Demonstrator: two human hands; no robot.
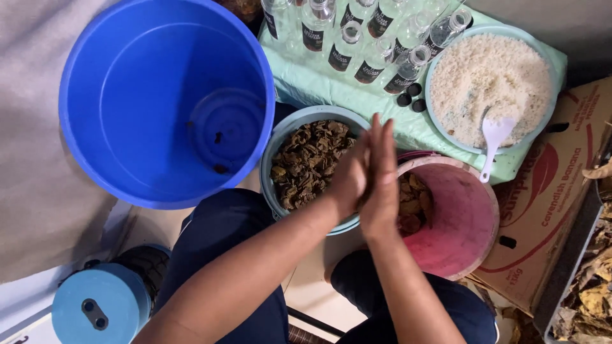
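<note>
Nearest, at lower left: a small light-blue stool [101, 306] with a two-holed top, close beside dark-trousered knees. Up from the near edge, two bare forearms, converging above the lap. Left hand [349, 175] and right hand [382, 178] pressed palm to palm, fingers straight and together, pointing away toward the far side; nothing visibly held between them, though anything thin trapped between the palms cannot be told. Directly beneath and just left of the hands, a pale teal bowl [278, 137] heaped with brown dried leaf pieces [309, 159]. Just right of the hands, touching that bowl, a pink bucket [468, 220], tilted toward the viewer, with a small clump of the same brown leaves at its left inner side. Further right, a cardboard box [561, 191] with red printing, and beyond it, at the right edge, a dark crate of dry yellowish leaves [593, 293]. To the left, further out, a large blue bucket [115, 83], nearly bare inside apart from a few dark scraps on its bottom. Farthest, on a mint-green cloth [319, 86]: a cluster of clear glass bottles [366, 38] with dark labels, three small black caps [412, 97] beside them, and at the right a round light-blue tray [440, 57] filled with white grains [491, 76], with a white plastic spoon [494, 137] resting on its near rim.
</note>
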